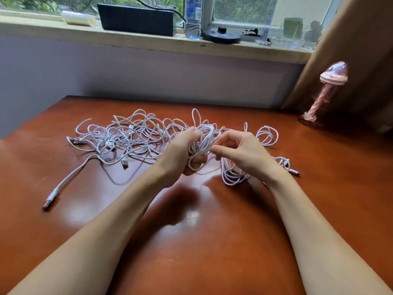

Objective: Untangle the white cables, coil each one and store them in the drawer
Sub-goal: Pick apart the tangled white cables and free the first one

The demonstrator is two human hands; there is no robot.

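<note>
A tangle of white cables (127, 135) sprawls over the far middle of the brown table (202, 241). My left hand (180, 154) grips a coil of white cable (203, 141) looped several times round its fingers, held just above the table. My right hand (240, 152) is beside the coil with thumb and forefinger curled towards it; I cannot see a strand between them. Below the right hand lies a loose bundle of cable (231, 175), with a plug end (295, 172) past the wrist. Another small coil (266, 135) lies further right. No drawer is in view.
One cable with a USB plug (47, 202) trails towards the table's left front. A pink jellyfish-shaped lamp (319, 96) stands at the far right corner by a brown curtain. The window sill behind holds a black box (138, 19), a water bottle (193, 17) and small items.
</note>
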